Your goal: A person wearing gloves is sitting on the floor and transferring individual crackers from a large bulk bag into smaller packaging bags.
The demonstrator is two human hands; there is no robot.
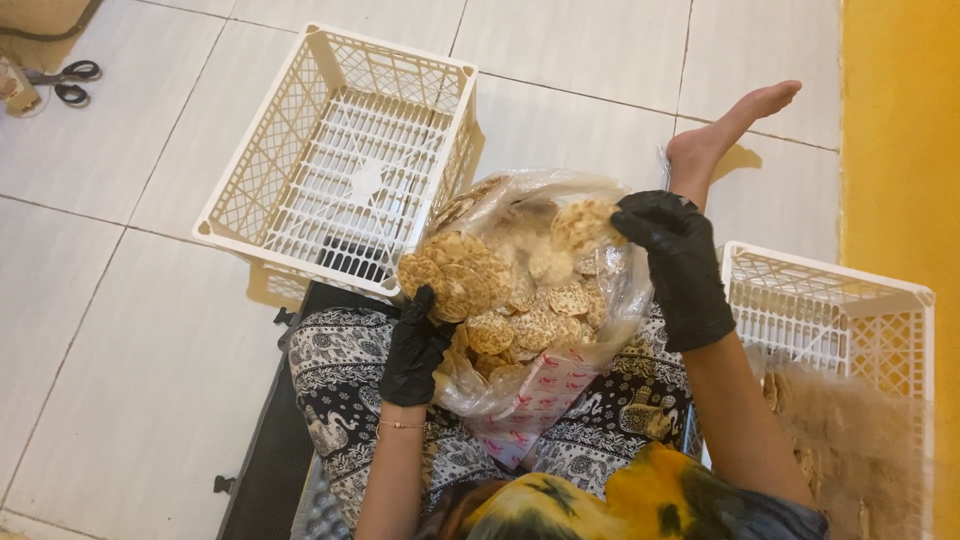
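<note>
The head camera is looking down at a person sitting on a white tiled floor [140, 400]. A clear plastic bag [540, 385] is lying in the person's lap, and it is full of round flat crackers [535, 320], too many to count.

There are two hands, both in black gloves. The left hand [415, 350] is at the bag's left edge. Its fingers are closing around a small stack of crackers [455, 275], and the stack is sticking up above the fingertips. The right hand [675, 260] is at the bag's upper right. Its fingers are pinching a single cracker [585, 222], which is poking out to the left of the fingertips, above the pile in the bag.

There are two white plastic crates. One crate [340, 150] is sitting just behind the bag, to its upper left. The other crate [850, 310] is to the right of the bag, and the picture's edge is cutting it off. A blurry tan shape is hiding its lower part.

One bare foot [725, 130] is resting behind the bag. One pair of black scissors [65, 82] is lying far to the bag's upper left.
</note>
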